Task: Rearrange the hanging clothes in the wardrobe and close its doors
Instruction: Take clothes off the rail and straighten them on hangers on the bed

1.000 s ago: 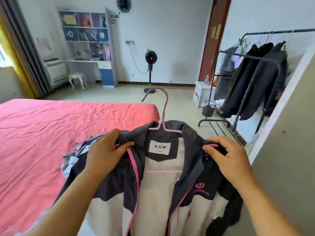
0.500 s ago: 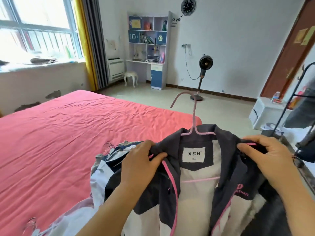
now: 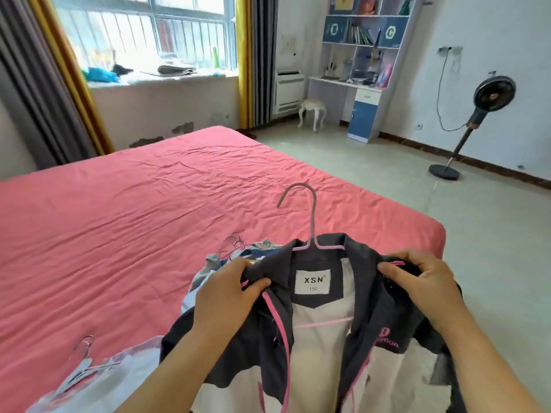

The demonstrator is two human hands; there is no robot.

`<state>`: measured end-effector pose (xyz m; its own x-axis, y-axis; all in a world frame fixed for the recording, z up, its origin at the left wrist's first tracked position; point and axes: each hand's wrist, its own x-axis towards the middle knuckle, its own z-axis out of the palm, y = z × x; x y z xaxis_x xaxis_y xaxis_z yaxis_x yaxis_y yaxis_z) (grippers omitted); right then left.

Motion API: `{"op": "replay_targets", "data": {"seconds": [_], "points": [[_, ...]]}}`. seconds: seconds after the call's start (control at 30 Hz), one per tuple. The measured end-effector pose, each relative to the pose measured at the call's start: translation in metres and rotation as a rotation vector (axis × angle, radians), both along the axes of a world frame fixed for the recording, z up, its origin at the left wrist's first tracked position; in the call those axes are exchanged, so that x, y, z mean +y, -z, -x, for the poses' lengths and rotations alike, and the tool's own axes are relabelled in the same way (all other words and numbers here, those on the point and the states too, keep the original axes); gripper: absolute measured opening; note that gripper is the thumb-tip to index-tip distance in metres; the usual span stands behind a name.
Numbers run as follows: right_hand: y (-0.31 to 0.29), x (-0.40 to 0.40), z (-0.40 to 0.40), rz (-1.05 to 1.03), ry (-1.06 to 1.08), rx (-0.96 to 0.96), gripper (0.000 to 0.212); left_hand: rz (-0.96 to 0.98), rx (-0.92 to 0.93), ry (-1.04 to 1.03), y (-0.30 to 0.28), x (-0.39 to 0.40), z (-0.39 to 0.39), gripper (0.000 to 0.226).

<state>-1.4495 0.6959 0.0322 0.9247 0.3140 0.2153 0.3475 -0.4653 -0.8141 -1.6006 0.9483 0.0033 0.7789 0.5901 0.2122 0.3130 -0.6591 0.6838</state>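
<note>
A dark grey jacket [image 3: 366, 296] with pink trim, white lining and an "XSN" label hangs on a pink hanger [image 3: 310, 231] in front of me, above the near edge of the bed. My left hand [image 3: 229, 296] grips its left shoulder. My right hand [image 3: 423, 281] pinches its right shoulder. More clothes on hangers [image 3: 226, 257] lie on the bed behind the jacket, and a pale garment with a hanger [image 3: 86, 371] lies at the lower left. The wardrobe is out of view.
A bed with a pink sheet [image 3: 134, 222] fills the left and middle. Beyond it are a window with curtains [image 3: 143, 34], a white stool [image 3: 311, 113], a shelf desk [image 3: 363, 70] and a standing fan [image 3: 465, 120] on the tiled floor at the right.
The view has swung left: the clothes rack and door have left the frame, the window and more of the bed have come in. Both hands keep hold of the jacket's shoulders.
</note>
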Motion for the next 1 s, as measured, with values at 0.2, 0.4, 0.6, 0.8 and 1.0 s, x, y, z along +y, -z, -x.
{"op": "replay_targets", "data": {"seconds": [0.2,0.4,0.6,0.8,1.0], "points": [[0.066,0.083,-0.125,0.073,-0.236,0.113,0.009,0.048,0.126,-0.158,0.04,0.057,-0.078,0.026],[0.129,0.153,-0.203,0.133,-0.361,0.201,0.016,0.071,0.237,-0.202,0.087,0.109,-0.129,0.021],[0.196,0.22,-0.243,0.181,-0.432,0.254,0.017,0.122,0.31,-0.28,0.156,0.158,-0.149,0.04],[0.289,0.284,-0.269,0.269,-0.482,0.345,0.026,0.193,0.359,-0.396,0.234,0.203,-0.17,0.035],[0.367,0.317,-0.275,0.398,-0.421,0.27,0.025,0.131,0.377,-0.535,0.323,0.228,-0.191,0.028]]}}
